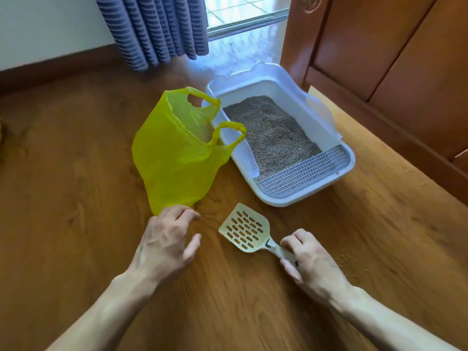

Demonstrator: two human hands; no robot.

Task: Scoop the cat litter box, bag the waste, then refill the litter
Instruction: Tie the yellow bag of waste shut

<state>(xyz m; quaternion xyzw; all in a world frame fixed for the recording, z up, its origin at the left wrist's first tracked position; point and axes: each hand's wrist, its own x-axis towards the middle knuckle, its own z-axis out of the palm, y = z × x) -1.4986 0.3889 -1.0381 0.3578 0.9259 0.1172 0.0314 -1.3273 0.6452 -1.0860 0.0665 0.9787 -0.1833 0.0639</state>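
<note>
My right hand (312, 259) grasps the handle of the slotted scoop (244, 228), whose blade lies flat on the wood floor (76, 198), just in front of the litter box (291, 102). My left hand (164, 243) hangs loosely spread, fingers relaxed, fingertips at the bottom corner of the yellow bag (174, 153), which stands open against the box's left wall. Grey litter (271, 133) fills the box. A few spilled grains (350, 264) lie on the floor well in front of the box, just right of my right hand.
</note>
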